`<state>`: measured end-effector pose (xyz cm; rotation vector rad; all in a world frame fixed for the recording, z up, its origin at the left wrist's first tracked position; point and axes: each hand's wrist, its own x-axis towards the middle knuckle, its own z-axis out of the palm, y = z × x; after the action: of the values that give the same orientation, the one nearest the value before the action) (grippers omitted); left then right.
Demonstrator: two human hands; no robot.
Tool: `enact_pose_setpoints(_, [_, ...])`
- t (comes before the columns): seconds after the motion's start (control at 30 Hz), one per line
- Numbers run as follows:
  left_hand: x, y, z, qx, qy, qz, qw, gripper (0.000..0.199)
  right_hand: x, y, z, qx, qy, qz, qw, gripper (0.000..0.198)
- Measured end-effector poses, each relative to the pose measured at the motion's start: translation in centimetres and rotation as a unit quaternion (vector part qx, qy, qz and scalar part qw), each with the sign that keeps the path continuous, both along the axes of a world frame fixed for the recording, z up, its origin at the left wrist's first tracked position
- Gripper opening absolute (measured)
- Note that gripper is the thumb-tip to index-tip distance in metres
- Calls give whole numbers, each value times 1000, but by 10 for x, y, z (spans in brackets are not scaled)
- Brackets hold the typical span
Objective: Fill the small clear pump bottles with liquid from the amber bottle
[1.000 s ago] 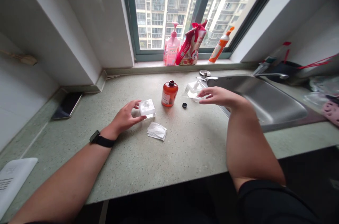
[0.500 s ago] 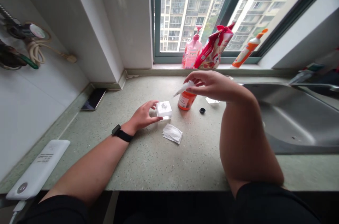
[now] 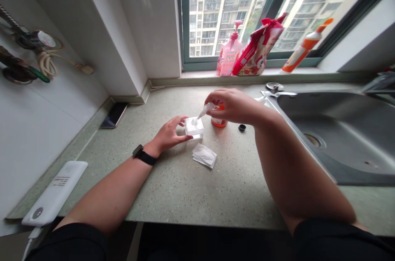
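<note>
My left hand has its thumb and fingers closed around the sides of a small clear square glass bottle with a round neck on top. In my right hand is a small translucent white dropper, gripped between thumb and fingers. The dropper tilts down to the left, its tip at the bottle's neck. Behind my right hand stands an orange bottle with a pale label, partly hidden. A folded white tissue lies just in front of the glass bottle. To the right rests a small black cap.
A steel sink is set into the speckled counter at right. A phone and a white power bank lie at left. On the sill stand a pink pump bottle, a red bag and an orange-white bottle.
My right hand has brought the dropper left and down, from over the orange bottle to the neck of the glass bottle. My left hand keeps its hold. The view has shifted slightly.
</note>
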<state>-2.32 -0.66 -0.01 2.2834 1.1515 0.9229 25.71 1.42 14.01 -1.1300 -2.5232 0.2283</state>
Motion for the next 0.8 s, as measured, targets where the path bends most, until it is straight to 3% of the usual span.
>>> enact_pose_setpoints(0.47, [0, 0, 2, -4, -9, -12, 1000, 71, -29, 14, -38, -67, -1, 62, 996, 19])
enact_pose_setpoints(0.63, [-1, 1, 2, -8, -4, -10, 1000, 72, -31, 17, -44, -81, -9, 89, 993, 17])
enact_pose_setpoints(0.8, [-1, 0, 2, -5, 0, -13, 1000, 71, -34, 16, -46, -89, 11, 89, 992, 28])
